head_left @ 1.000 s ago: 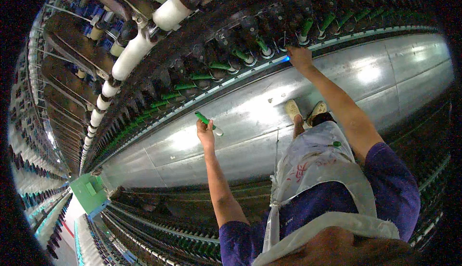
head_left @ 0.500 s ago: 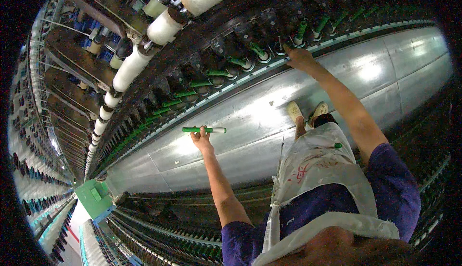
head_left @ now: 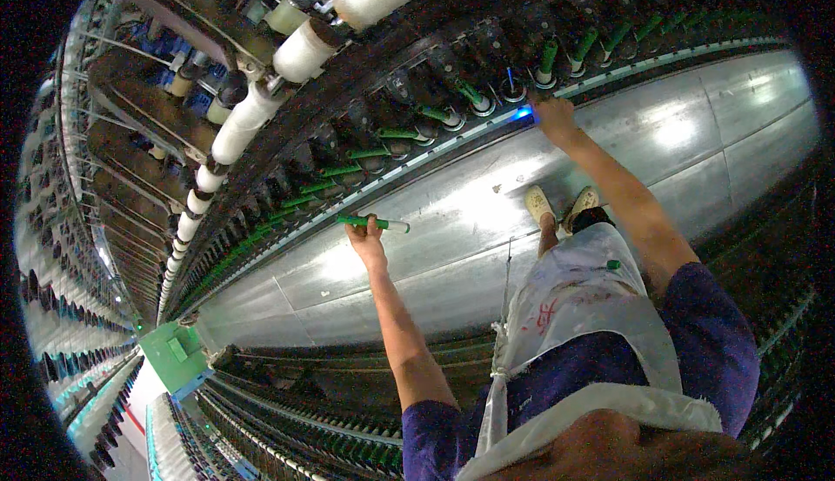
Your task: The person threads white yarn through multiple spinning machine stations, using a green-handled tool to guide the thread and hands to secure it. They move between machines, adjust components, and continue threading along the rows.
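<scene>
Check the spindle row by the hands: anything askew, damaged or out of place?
Nothing looks damaged. One green plastic bobbin tube is off the row, held level in the left hand. The right hand touches the rail beside a glowing blue light. The other green tubes on the spindles lean evenly.

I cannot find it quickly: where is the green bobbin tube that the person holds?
In the head view, the green bobbin tube lies level in the left hand, left of centre, just below the row of green spindles on the spinning frame.
</scene>
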Demonstrator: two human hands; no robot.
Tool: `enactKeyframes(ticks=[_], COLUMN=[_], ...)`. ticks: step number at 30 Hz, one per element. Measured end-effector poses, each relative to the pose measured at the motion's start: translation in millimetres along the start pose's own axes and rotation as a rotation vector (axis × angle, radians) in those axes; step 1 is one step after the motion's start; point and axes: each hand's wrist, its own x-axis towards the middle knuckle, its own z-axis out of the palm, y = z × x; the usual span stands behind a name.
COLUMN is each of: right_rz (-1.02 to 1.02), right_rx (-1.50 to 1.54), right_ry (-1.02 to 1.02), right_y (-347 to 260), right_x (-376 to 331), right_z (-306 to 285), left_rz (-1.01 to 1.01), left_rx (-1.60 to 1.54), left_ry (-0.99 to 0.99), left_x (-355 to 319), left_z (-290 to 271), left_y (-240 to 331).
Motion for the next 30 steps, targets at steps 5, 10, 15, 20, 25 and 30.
enactKeyframes(ticks=[5,10,15,20,25,30], right_rz=[-0.223,-0.402,-0.286,-0.109,-0.39,-0.524], right_rx=[0.389,0.716,1.034,1.249,1.267,1.107], right_ry=[0.107,0.352,0.063,-0.114,0.161,0.244], right_y=[6,-5,-17,-16,-17,-31], right_x=[-20,-10,7,6,-4,-5], right_z=[-72,-139,-177,-227,-295,-340], left_rz=[0.055,0.59,0.63,0.708,0.54,0.532], left_rx=[-0.106,-0.324,-0.355,-0.089,0.264,0.137], left_ry=[-0.374,-0.498,-0.445,-0.302,-0.217,-0.145], left_x=[-47,-92,-93,-74,-64,-58], left_z=[53,167,240,292,354,367], left_y=[69,136,185,176,106,68])
